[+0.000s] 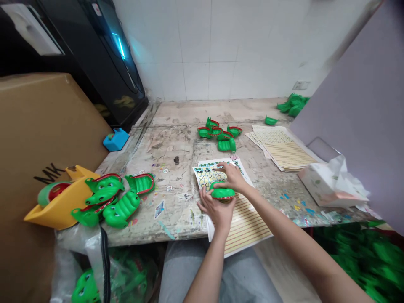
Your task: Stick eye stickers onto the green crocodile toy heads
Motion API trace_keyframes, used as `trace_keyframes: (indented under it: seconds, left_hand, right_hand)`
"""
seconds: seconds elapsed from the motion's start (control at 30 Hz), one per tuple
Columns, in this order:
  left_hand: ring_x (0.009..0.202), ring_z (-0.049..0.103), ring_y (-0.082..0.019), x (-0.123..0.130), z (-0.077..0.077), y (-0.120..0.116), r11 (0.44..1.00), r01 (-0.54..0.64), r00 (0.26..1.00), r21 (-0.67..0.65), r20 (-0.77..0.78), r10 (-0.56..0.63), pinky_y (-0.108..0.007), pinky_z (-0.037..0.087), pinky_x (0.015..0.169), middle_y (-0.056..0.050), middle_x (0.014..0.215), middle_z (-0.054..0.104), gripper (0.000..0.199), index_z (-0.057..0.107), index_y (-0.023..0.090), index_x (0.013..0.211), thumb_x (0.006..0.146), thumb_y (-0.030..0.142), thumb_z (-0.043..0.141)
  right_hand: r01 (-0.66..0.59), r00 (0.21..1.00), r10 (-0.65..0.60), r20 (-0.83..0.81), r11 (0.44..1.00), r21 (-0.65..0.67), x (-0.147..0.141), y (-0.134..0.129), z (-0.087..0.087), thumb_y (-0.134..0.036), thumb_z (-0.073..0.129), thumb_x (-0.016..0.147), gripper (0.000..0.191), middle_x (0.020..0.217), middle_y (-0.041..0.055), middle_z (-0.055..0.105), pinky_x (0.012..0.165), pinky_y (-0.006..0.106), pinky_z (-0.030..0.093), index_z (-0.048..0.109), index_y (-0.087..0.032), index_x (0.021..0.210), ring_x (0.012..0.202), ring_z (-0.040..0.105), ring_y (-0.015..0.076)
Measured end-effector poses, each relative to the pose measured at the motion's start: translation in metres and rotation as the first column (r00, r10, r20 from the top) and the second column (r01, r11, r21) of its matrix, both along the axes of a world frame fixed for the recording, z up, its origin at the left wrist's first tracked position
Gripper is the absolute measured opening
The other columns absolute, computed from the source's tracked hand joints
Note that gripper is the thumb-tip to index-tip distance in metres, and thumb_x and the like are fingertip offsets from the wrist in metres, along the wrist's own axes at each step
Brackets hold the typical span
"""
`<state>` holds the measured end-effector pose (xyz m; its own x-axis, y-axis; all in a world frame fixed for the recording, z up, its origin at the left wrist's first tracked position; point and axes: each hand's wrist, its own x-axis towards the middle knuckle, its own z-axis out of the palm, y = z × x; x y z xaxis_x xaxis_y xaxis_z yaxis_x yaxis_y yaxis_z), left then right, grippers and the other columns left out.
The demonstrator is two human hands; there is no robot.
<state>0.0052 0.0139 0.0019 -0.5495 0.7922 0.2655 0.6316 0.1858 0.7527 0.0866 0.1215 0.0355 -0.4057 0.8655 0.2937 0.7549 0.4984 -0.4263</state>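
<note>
My left hand (218,210) grips a green toy crocodile head (223,192) from the near side, its red-and-white toothed edge toward me. Over the head's far side is my right hand (232,176); its thumb touches the green plastic while the forefinger reaches out apart, above the stickers. Anything small at those fingertips is not visible. Both hands are above a sticker sheet (249,223) with eye-like round stickers at its far end and yellow striped backing nearer me. More sheet lies under it.
Green jaw pieces with red rims (225,134) lie beyond the sheet. Finished-looking crocodile heads (121,208) sit left beside a yellow container (63,202). At right are more sticker sheets (284,147), a tissue box (328,181) and a green pile (293,104). A cardboard box (41,126) borders the left.
</note>
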Motion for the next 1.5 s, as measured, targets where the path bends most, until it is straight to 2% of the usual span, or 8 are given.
trace_keyframes:
  seconds: [0.07, 0.17, 0.37, 0.6, 0.87, 1.23, 1.33, 1.5]
  left_hand:
    - [0.135, 0.032, -0.030, 0.000, 0.000, -0.002, 1.000, -0.008, 1.000, 0.007, -0.013, 0.008, -0.056, 0.019, 0.110, -0.017, 0.137, 0.044, 0.065, 0.038, 0.020, 0.108, 0.056, 0.040, 0.073]
    - [0.135, 0.032, -0.031, 0.002, -0.001, -0.007, 1.000, -0.012, 0.999, 0.019, -0.044, 0.013, -0.056, 0.020, 0.110, -0.018, 0.135, 0.046, 0.065, 0.038, 0.019, 0.108, 0.057, 0.042, 0.073]
    - [0.136, 0.030, -0.033, 0.004, -0.005, -0.013, 0.999, 0.031, 0.999, 0.007, -0.020, -0.031, -0.060, 0.017, 0.110, -0.017, 0.134, 0.048, 0.064, 0.039, 0.019, 0.108, 0.058, 0.041, 0.073]
    - [0.137, 0.029, -0.032, 0.005, -0.005, -0.012, 1.000, 0.018, 1.000, 0.019, -0.025, -0.017, -0.059, 0.018, 0.110, -0.016, 0.138, 0.044, 0.067, 0.037, 0.020, 0.110, 0.056, 0.036, 0.074]
    - [0.136, 0.031, -0.031, 0.004, -0.008, -0.014, 1.000, 0.022, 0.999, 0.019, -0.043, -0.021, -0.056, 0.020, 0.110, -0.018, 0.136, 0.045, 0.066, 0.038, 0.020, 0.110, 0.057, 0.040, 0.072]
    - [0.135, 0.032, -0.030, 0.004, -0.008, -0.013, 1.000, 0.006, 0.999, 0.026, -0.046, -0.005, -0.055, 0.019, 0.111, -0.017, 0.135, 0.046, 0.066, 0.038, 0.020, 0.110, 0.058, 0.040, 0.072]
    - [0.135, 0.032, -0.030, 0.004, -0.008, -0.012, 1.000, 0.003, 0.999, 0.028, -0.042, -0.002, -0.056, 0.019, 0.111, -0.016, 0.135, 0.046, 0.066, 0.039, 0.020, 0.109, 0.057, 0.041, 0.072]
    - [0.134, 0.033, -0.030, 0.005, -0.005, -0.010, 0.999, -0.005, 1.000, 0.033, -0.028, 0.006, -0.055, 0.019, 0.111, -0.016, 0.136, 0.044, 0.066, 0.038, 0.020, 0.110, 0.057, 0.041, 0.073]
  right_hand:
    - [0.019, 0.991, -0.024, -0.129, 0.999, -0.036, 0.003, 0.005, -0.011, -0.058, 0.057, 0.078, 0.054, 0.102, 0.0115, 0.066, 0.081, 0.037, 0.037, 0.047, -0.019, 0.114, 0.097, 0.056, 0.0274]
    - [0.174, 0.925, -0.225, -0.306, 0.967, -0.186, 0.012, 0.007, -0.029, -0.050, 0.036, 0.090, 0.035, 0.081, 0.0053, 0.064, 0.068, 0.030, 0.038, 0.047, -0.019, 0.102, 0.074, 0.057, 0.0204]
    - [0.380, 0.882, -0.406, -0.239, 0.913, -0.150, 0.012, 0.027, -0.039, -0.036, 0.056, 0.074, 0.018, 0.068, 0.0023, 0.058, 0.066, 0.028, 0.036, 0.047, -0.021, 0.070, 0.071, 0.052, 0.0183]
    - [0.252, 0.881, -0.278, -0.382, 0.961, -0.117, -0.024, 0.062, -0.038, -0.036, 0.059, 0.072, 0.021, 0.065, 0.0016, 0.056, 0.070, 0.029, 0.038, 0.045, -0.022, 0.066, 0.075, 0.050, 0.0189]
    - [0.266, 0.908, -0.277, -0.313, 0.961, -0.079, -0.022, 0.066, -0.047, -0.032, 0.060, 0.074, 0.020, 0.067, 0.0030, 0.059, 0.067, 0.028, 0.035, 0.045, -0.021, 0.064, 0.080, 0.048, 0.0207]
    - [0.274, 0.922, -0.306, -0.235, 0.948, -0.159, -0.026, 0.067, -0.045, -0.038, 0.065, 0.069, 0.023, 0.065, 0.0011, 0.058, 0.065, 0.026, 0.033, 0.049, -0.021, 0.067, 0.079, 0.050, 0.0198]
    - [0.217, 0.866, -0.315, -0.389, 0.937, -0.275, -0.023, 0.068, -0.043, -0.046, 0.070, 0.061, 0.035, 0.061, -0.0011, 0.055, 0.061, 0.026, 0.033, 0.045, -0.021, 0.065, 0.070, 0.051, 0.0169]
    - [-0.107, 0.643, -0.271, -0.716, 0.894, -0.435, -0.004, 0.069, -0.026, -0.057, 0.075, 0.049, 0.051, 0.058, -0.0037, 0.052, 0.059, 0.025, 0.037, 0.040, -0.020, 0.060, 0.060, 0.051, 0.0118]
